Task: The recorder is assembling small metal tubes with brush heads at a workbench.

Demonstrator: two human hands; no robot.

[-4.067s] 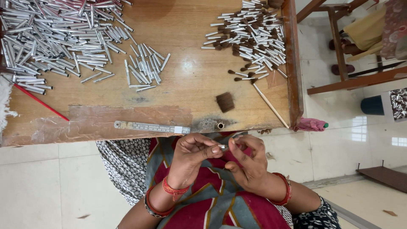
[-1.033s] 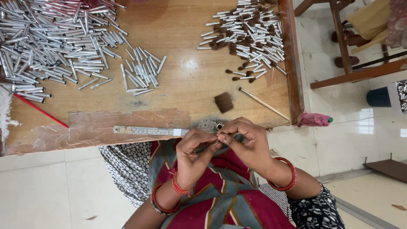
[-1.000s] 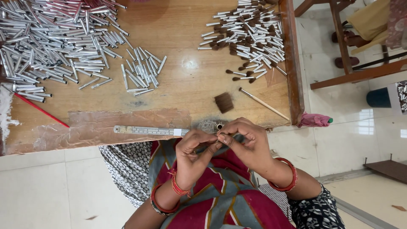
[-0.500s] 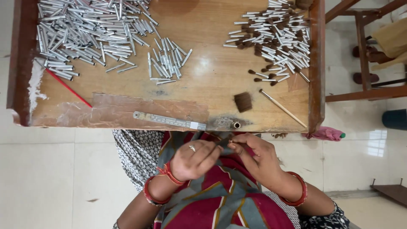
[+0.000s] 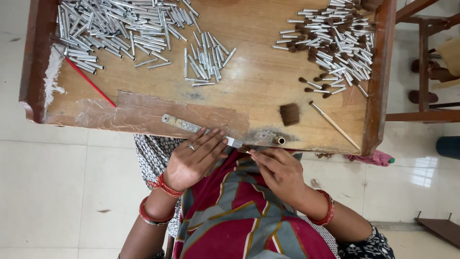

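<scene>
So your left hand (image 5: 194,160) is lying flat-ish with the fingers stretched out, pressing down on the near end of the metal ruler (image 5: 201,129) right at the table's front edge. It's not curled around anything, just fingertips resting on top of the strip, and the rest of the ruler runs away from your hand toward the upper left.

Your right hand (image 5: 280,172) is pinched shut, thumb and fingertips closed on a small thin piece (image 5: 244,150). Honestly it's too tiny to tell what it is exactly. That piece pokes out of the pinch toward your left fingertips, nearly touching the ruler's end, so both hands meet just about at the same spot.

Just past your right fingertips there's a little brass ring (image 5: 280,140) sitting on the wooden table (image 5: 258,91). A bit farther out from that grip is a brown bristle tuft (image 5: 289,114) and a thin wooden stick (image 5: 334,125). Way beyond your left hand is the big heap of silver tubes (image 5: 120,29), and beyond your right, the pile of tubes with bristles (image 5: 333,43). A red stick (image 5: 88,81) lies off to the far left.
</scene>
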